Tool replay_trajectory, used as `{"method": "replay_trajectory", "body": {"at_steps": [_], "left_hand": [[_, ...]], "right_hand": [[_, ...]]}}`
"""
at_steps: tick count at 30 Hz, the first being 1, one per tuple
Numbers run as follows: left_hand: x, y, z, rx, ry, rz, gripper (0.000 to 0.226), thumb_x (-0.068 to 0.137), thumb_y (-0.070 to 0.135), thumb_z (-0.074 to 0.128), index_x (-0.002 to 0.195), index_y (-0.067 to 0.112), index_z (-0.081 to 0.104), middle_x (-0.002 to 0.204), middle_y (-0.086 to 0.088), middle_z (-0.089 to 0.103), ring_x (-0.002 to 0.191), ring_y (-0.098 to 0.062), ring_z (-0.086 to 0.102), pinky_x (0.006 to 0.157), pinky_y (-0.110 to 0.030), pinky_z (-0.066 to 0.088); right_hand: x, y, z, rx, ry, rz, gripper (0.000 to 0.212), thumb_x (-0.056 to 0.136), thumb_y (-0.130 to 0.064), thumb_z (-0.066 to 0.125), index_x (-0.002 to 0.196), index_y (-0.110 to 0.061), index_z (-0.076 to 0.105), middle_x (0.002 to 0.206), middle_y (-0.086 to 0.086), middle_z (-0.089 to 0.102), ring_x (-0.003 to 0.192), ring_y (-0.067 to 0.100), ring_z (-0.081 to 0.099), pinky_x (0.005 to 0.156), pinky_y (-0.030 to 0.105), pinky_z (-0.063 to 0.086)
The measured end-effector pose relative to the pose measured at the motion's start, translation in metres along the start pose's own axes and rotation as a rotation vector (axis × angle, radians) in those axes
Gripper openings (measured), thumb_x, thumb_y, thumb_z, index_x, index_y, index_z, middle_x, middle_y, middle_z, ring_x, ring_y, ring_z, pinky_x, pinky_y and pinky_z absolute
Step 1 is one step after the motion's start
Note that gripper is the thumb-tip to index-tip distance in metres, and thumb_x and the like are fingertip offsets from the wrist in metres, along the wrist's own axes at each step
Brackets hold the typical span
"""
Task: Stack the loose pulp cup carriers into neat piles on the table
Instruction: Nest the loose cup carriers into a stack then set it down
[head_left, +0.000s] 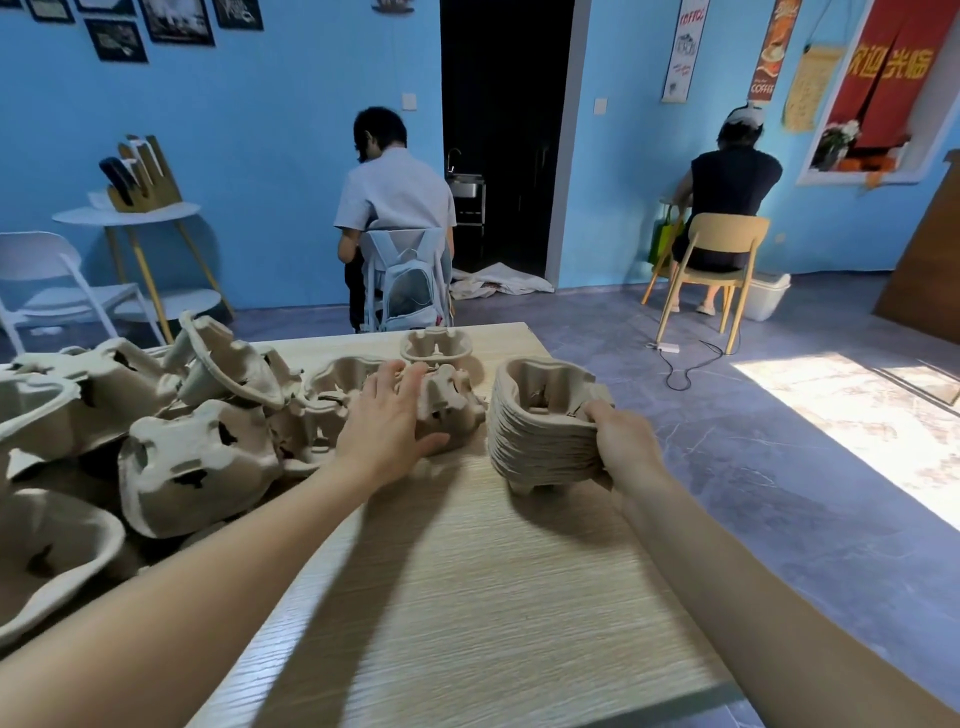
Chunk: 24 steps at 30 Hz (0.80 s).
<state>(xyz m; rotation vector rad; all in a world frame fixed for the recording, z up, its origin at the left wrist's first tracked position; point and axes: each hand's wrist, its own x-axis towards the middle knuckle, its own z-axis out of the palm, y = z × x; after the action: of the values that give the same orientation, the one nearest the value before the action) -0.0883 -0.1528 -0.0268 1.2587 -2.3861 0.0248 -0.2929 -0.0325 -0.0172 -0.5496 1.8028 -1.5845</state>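
While R hand grips carrier stack, L hand lies open on loose carrier.

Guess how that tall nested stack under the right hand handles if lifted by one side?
The stack is probably light, being thin moulded pulp. It leans slightly, so a one-sided lift may fan the layers or tip it. The right hand grips its near edge; the rough pulp likely resists slipping, but the rims may crush if squeezed.

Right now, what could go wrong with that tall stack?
The stack stands near the table's right edge, held only by the right hand, so a nudge might tip it off. The left hand is reaching onto an upside-down carrier; stacked that way, it may not nest.
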Motion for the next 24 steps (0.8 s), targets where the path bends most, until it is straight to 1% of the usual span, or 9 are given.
{"method": "replay_trajectory", "body": {"at_steps": [2,4,8,11,15,17,20,22,24], "left_hand": [[0.009,0.001,0.002,-0.071,-0.085,-0.059,0.087,0.077,0.043,0.071,0.145,0.019,0.022,0.146,-0.010,0.028,0.131,-0.030,0.034,0.109,-0.043,0.034],[0.016,0.000,0.002,-0.113,-0.111,-0.087,0.081,0.076,0.036,0.074,0.142,0.017,0.030,0.141,-0.010,0.035,0.126,-0.029,0.040,0.106,-0.043,0.038],[0.014,0.001,-0.006,-0.177,-0.041,-0.095,0.067,0.071,0.026,0.079,0.128,0.014,0.045,0.127,-0.009,0.041,0.116,-0.027,0.045,0.100,-0.042,0.042],[0.000,0.003,-0.012,-0.152,0.024,0.002,0.064,0.070,0.024,0.080,0.123,0.014,0.047,0.123,-0.007,0.042,0.112,-0.026,0.043,0.099,-0.039,0.041],[-0.022,0.001,-0.021,-0.103,0.072,0.115,0.066,0.066,0.032,0.082,0.121,0.016,0.050,0.122,-0.004,0.042,0.111,-0.024,0.040,0.099,-0.036,0.038],[-0.032,-0.002,-0.025,-0.086,0.083,0.158,0.059,0.069,0.036,0.080,0.117,0.016,0.052,0.119,-0.002,0.044,0.106,-0.022,0.041,0.095,-0.033,0.038],[-0.043,-0.004,-0.032,-0.088,0.151,0.213,0.039,0.078,0.038,0.072,0.106,0.015,0.058,0.107,-0.001,0.050,0.093,-0.020,0.045,0.086,-0.035,0.043],[-0.044,-0.004,-0.037,-0.082,0.210,0.203,0.036,0.082,0.036,0.068,0.109,0.013,0.058,0.110,-0.003,0.051,0.098,-0.022,0.048,0.089,-0.035,0.042],[-0.041,-0.003,-0.040,-0.134,0.211,0.120,0.044,0.083,0.034,0.067,0.120,0.015,0.054,0.121,-0.005,0.046,0.110,-0.023,0.043,0.095,-0.036,0.039]], "right_hand": [[0.001,0.001,0.000,0.001,-0.012,-0.003,0.014,0.085,-0.027,0.053,0.080,-0.014,0.052,0.084,0.007,0.051,0.080,0.021,0.049,0.073,0.038,0.042],[0.002,0.002,-0.001,0.002,-0.015,-0.002,0.015,0.085,-0.028,0.054,0.082,-0.014,0.052,0.085,0.007,0.051,0.082,0.021,0.050,0.074,0.038,0.042],[0.005,0.004,-0.001,-0.008,-0.019,0.000,0.019,0.084,-0.032,0.054,0.089,-0.013,0.053,0.090,0.007,0.053,0.087,0.022,0.051,0.078,0.040,0.045],[0.006,0.005,-0.001,-0.016,-0.015,0.001,0.023,0.083,-0.033,0.054,0.094,-0.013,0.056,0.092,0.008,0.054,0.089,0.023,0.052,0.084,0.043,0.048],[0.005,0.004,-0.001,-0.023,-0.016,0.000,0.030,0.083,-0.034,0.052,0.102,-0.012,0.056,0.095,0.007,0.054,0.092,0.024,0.053,0.087,0.044,0.049],[0.004,0.004,-0.001,-0.027,-0.011,0.001,0.033,0.082,-0.034,0.052,0.104,-0.010,0.057,0.097,0.009,0.055,0.093,0.025,0.054,0.089,0.046,0.049],[0.002,0.003,-0.001,-0.035,-0.009,0.002,0.032,0.084,-0.033,0.052,0.104,-0.009,0.057,0.095,0.009,0.055,0.091,0.025,0.054,0.086,0.045,0.049],[0.001,0.002,-0.001,-0.020,-0.011,-0.004,0.030,0.085,-0.034,0.053,0.101,-0.010,0.057,0.093,0.009,0.055,0.089,0.025,0.054,0.081,0.042,0.049],[0.000,0.002,-0.001,-0.010,-0.008,-0.004,0.030,0.083,-0.036,0.054,0.100,-0.011,0.056,0.093,0.009,0.056,0.089,0.025,0.054,0.080,0.041,0.050]]}}
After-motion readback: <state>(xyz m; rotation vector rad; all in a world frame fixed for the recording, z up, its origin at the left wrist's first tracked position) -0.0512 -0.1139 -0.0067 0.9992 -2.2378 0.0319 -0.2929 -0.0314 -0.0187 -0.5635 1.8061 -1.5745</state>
